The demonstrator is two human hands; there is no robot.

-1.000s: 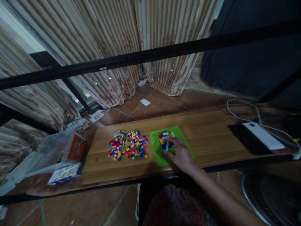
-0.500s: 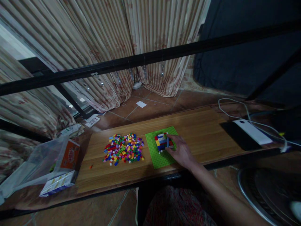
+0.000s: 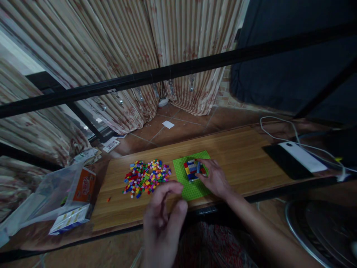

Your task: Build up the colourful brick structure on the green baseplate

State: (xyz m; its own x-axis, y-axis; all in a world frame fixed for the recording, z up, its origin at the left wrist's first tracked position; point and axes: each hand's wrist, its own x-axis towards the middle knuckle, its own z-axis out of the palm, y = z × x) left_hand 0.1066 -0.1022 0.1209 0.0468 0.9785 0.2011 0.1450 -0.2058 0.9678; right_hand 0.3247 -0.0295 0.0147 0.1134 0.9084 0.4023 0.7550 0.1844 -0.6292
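A green baseplate [image 3: 195,191] lies on the wooden board, carrying a small build of coloured toy bricks [image 3: 190,169]. My right hand [image 3: 214,176] reaches over the right side of this build, thumb and fingers pinching a blue-grey toy brick [image 3: 198,167]. Whether that brick touches the build I cannot tell. In the foreground my left hand [image 3: 164,219] is raised in front of the baseplate, its thumb and fingers curved with a gap between them and nothing held. Left of the baseplate spreads a pile of loose toy bricks [image 3: 147,176] in many colours.
A clear plastic bin [image 3: 52,193] stands at the left beside a white and blue box [image 3: 71,219]. One orange brick [image 3: 108,200] lies apart on the wooden board [image 3: 234,149]. At the right are a white device [image 3: 301,158] and a white cable [image 3: 292,126].
My left hand has come into view from below, in front of the baseplate. The right hand stays at the build with the blue-grey brick between its fingers.
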